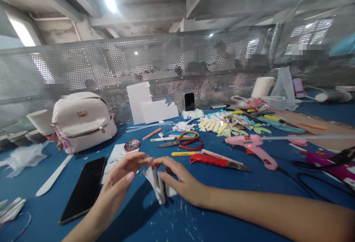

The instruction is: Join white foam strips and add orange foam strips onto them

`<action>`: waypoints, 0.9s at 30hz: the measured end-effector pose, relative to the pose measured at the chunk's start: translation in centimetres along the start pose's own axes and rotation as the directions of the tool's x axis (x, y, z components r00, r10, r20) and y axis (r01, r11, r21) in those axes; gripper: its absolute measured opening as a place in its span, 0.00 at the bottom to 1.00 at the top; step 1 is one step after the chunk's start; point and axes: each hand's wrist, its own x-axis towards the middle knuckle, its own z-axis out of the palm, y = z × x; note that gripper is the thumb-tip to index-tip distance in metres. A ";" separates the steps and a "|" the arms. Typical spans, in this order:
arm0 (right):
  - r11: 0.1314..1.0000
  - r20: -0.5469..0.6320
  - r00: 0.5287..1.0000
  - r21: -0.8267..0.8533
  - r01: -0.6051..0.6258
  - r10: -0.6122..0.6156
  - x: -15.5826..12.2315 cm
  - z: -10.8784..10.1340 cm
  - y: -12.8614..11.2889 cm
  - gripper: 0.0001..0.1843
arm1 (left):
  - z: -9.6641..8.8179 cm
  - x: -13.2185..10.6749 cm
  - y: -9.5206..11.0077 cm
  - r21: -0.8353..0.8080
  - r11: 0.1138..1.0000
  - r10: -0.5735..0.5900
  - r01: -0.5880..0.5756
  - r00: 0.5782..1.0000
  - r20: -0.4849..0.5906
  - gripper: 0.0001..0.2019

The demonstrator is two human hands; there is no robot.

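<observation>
A small upright structure of white pieces, perhaps foam board (156, 188), stands on the blue table in front of me, partly hidden by my fingers. My right hand (184, 183) grips it, with the thumb against its side and the fingers curled over the top. To the left, my left hand (118, 179) arches with thumb and fingers apart; its fingertips reach the top edge, and whether they touch is unclear. Beyond the hands lie a red-handled knife (210, 160), scissors (170, 143) with a red and yellow handle, and a yellow marker (183, 154).
On the right, a pink hot glue gun (256, 147) trails a black cable. A black phone (83, 190) lies left, near a white backpack (83, 123). Cut foam pieces (224, 122) are heaped behind the knife. White boards (149, 105) lean against a perforated metal screen (116, 72).
</observation>
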 end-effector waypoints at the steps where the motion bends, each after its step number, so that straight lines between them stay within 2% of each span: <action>1: 1.000 0.017 1.000 0.015 0.007 -0.007 0.0 0.0 0.0 0.17 | 0.0 -0.1 0.0 -0.007 1.000 0.019 -0.019 1.000 -0.010 0.20; 6: 0.994 0.199 0.980 0.109 -0.018 -0.004 -0.2 -0.1 0.1 0.29 | 0.3 -0.3 0.1 -0.049 0.997 0.054 -0.055 0.998 -0.013 0.28; 10: 0.992 0.321 0.943 0.115 0.057 -0.091 0.0 -0.3 -0.5 0.38 | 0.5 -0.4 0.2 -0.068 0.994 0.088 -0.088 0.996 -0.008 0.29; 14: 0.987 0.386 0.909 0.090 0.134 -0.159 0.1 -0.5 -1.1 0.41 | 0.4 -0.3 0.1 -0.051 0.993 0.107 -0.108 0.994 -0.014 0.29; 16: 0.984 0.408 0.897 0.122 0.134 -0.172 0.1 -0.5 -1.2 0.41 | 0.3 -0.2 0.2 -0.038 0.993 0.110 -0.111 0.994 -0.022 0.30; 19: 0.970 0.434 0.894 0.243 0.005 -0.113 0.1 -0.5 -0.8 0.41 | 0.4 0.1 0.6 -0.017 0.993 0.114 -0.115 0.992 -0.061 0.31; 23: 0.855 0.439 0.898 0.470 -0.221 -0.009 0.0 -0.3 0.0 0.37 | 0.5 0.4 1.0 0.017 0.989 0.146 -0.145 0.981 -0.130 0.31; 27: 0.790 0.406 0.911 0.536 -0.298 0.068 0.1 -0.4 0.5 0.36 | 0.3 0.7 0.9 0.053 0.982 0.187 -0.179 0.958 -0.217 0.29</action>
